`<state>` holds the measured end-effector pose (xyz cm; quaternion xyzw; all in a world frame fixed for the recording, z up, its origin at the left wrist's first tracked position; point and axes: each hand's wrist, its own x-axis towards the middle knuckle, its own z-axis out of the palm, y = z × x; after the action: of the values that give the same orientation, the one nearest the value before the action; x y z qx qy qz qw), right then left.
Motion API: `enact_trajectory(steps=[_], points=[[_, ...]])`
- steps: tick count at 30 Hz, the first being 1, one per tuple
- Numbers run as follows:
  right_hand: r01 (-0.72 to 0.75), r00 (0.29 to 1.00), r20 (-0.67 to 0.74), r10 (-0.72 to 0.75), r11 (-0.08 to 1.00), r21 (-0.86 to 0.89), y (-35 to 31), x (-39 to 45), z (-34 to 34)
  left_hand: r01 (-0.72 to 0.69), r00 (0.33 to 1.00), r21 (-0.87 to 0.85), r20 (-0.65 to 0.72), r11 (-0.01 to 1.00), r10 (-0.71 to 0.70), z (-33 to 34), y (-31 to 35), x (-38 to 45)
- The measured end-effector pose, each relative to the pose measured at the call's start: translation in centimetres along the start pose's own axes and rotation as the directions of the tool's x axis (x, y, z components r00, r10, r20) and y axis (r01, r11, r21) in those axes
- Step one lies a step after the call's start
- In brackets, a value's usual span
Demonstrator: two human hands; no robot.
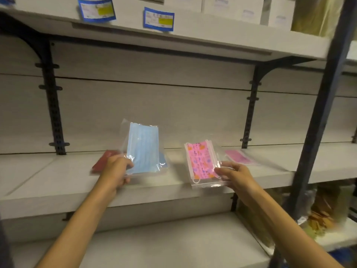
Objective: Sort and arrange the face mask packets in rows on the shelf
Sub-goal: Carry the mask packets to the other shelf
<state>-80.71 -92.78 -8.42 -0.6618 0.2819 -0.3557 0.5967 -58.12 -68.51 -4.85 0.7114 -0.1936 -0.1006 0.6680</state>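
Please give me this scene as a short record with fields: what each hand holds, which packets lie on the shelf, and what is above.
left hand: grips a blue mask packet, raised and tilted above the shelf
right hand: holds a pink patterned mask packet at its right edge
packets lying on shelf: red packet at the left, plain pink packet at the right; another blue packet partly hidden behind the held one
upper shelf: white boxes, two blue-edged labels
image quality: blurred; print unreadable

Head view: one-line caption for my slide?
Left hand lifts blue mask packet, right hand holds pink patterned packet.
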Motion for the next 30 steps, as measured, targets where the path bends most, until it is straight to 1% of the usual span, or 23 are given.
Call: enact_trajectory(steps=[4, 8, 11, 15, 18, 22, 24, 25, 26, 28, 30], points=[[0.0, 1.0, 0.005, 0.001, 0.999, -0.038, 0.3, 4.4, -3.9, 0.001, 1.0, 0.001, -0.019, 1.0, -0.001, 4.6, 0.4, 0.8], [-0.007, 1.0, -0.017, 0.005, 0.996, -0.087, 0.1, 8.7, -8.1, -0.017, 0.998, -0.009, -0.054, 1.0, 0.017, 9.0, 1.1, 1.1], [-0.018, 0.999, -0.037, 0.014, 0.994, -0.109, 0.5, 12.4, -11.3, -0.001, 0.996, -0.015, -0.087, 1.0, 0.0, 11.5, 1.1, 1.1], [-0.045, 0.996, -0.078, 0.031, 0.984, -0.174, 0.9, 16.2, -14.8, -0.003, 0.994, -0.016, -0.113, 1.0, 0.001, 13.3, 0.6, 1.0], [-0.06, 0.994, -0.107, 0.037, 0.972, -0.225, 1.8, 18.3, -16.4, 0.007, 0.991, 0.015, -0.132, 1.0, -0.005, 13.6, 0.2, 1.2], [-0.064, 0.991, -0.136, 0.011, 0.918, -0.391, 3.6, 20.0, -16.8, 0.035, 0.99, 0.052, -0.139, 0.998, -0.028, 13.9, -0.3, 1.6], [-0.07, 0.989, -0.149, -0.005, 0.865, -0.496, 4.2, 20.6, -16.6, 0.039, 0.991, 0.06, -0.127, 0.997, -0.031, 14.1, -0.5, 1.6], [-0.075, 0.989, -0.148, -0.012, 0.82, -0.568, 4.3, 20.8, -16.4, 0.035, 0.992, 0.063, -0.12, 0.997, -0.027, 14.3, -0.6, 1.6], [-0.075, 0.989, -0.145, -0.027, 0.756, -0.651, 4.3, 20.8, -16.3, 0.034, 0.994, 0.066, -0.11, 0.997, -0.027, 14.5, -0.7, 1.5], [-0.041, 0.987, -0.123, -0.104, 0.578, -0.815, 4.2, 20.8, -16.0, 0.049, 0.996, 0.076, -0.073, 0.996, -0.044, 15.0, -1.0, 1.4], [0.009, 0.979, -0.08, -0.187, 0.432, -0.902, 3.9, 20.6, -15.8, 0.076, 0.997, 0.105, -0.017, 0.992, -0.074, 15.4, -1.4, 1.2]])
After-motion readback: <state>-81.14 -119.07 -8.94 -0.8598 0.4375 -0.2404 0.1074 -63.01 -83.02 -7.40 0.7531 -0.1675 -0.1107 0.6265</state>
